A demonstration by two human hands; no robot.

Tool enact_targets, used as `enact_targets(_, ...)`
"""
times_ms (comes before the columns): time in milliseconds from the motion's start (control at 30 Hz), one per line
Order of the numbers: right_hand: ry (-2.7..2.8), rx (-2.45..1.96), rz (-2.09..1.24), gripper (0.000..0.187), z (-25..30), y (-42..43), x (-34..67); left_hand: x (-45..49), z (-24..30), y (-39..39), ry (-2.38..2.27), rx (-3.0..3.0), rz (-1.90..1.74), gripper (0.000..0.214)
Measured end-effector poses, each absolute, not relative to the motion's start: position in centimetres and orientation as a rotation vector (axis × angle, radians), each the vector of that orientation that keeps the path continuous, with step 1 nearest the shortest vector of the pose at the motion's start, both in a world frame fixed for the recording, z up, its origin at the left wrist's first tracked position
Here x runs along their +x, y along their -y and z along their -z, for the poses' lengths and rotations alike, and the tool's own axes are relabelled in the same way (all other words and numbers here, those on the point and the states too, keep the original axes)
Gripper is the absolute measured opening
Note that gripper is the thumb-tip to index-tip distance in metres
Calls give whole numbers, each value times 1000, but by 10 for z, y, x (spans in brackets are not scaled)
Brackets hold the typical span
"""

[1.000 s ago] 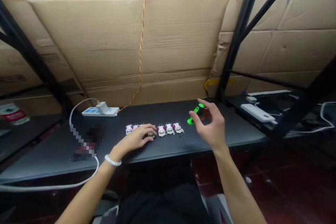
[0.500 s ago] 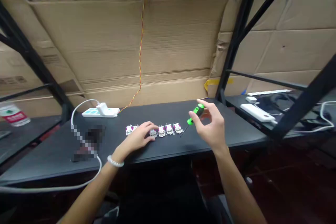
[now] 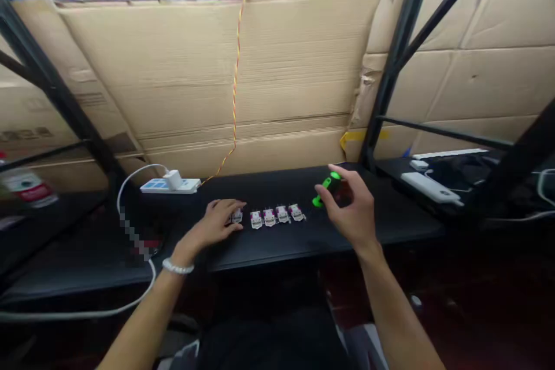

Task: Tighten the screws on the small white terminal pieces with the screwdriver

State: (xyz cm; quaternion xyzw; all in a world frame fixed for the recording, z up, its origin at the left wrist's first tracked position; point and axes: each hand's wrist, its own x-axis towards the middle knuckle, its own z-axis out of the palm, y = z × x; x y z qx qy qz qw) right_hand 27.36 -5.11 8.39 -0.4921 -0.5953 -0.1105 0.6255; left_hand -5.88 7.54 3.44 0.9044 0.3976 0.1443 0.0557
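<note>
My right hand [image 3: 350, 208] pinches a small green-and-black screwdriver [image 3: 328, 189] by its handle, above the table; the dark shaft barely shows against the black top. My left hand [image 3: 215, 221], with a beaded bracelet [image 3: 177, 267] on its wrist, rests on the table. Its thumb and fingers close round a small white-and-purple part [image 3: 237, 216] with thin pins. To the right of it, several like parts stand in a row, among them one part [image 3: 256, 219] beside the gap and one part [image 3: 297, 212] at the end. Whatever lies under my left palm is hidden.
A white power strip [image 3: 186, 186] with a plugged-in charger [image 3: 173, 179] lies at the back left. Its white cable [image 3: 151, 283] loops over the table's front left. Cardboard [image 3: 295, 69] walls the back, and black posts [image 3: 388, 75] flank the table.
My left hand has moved left along the row, uncovering a gap, and is now at another part. My right hand still holds the screwdriver in nearly the same place. The view has brightened.
</note>
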Motion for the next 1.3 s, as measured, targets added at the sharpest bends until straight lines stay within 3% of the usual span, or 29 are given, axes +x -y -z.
enact_targets(233,1372,-1122,237,41,-83,51,272,-73,-26,-66,-1233,2814,-398,34)
enact_targets(400,1304,-1018,6,55,-81,54,268,-74,-26,-28,-1149,2848,-479,31)
enact_targets(533,1270,-872,-200,45,-80,57,259,-62,-27,5,-1044,2774,-542,35)
enact_targets(867,1348,-829,-273,40,-61,44,232,0,-13,18,-880,2564,-744,34)
enact_targets(1300,1317,-892,-241,42,-58,41,235,5,-3,15,-823,2460,-843,29)
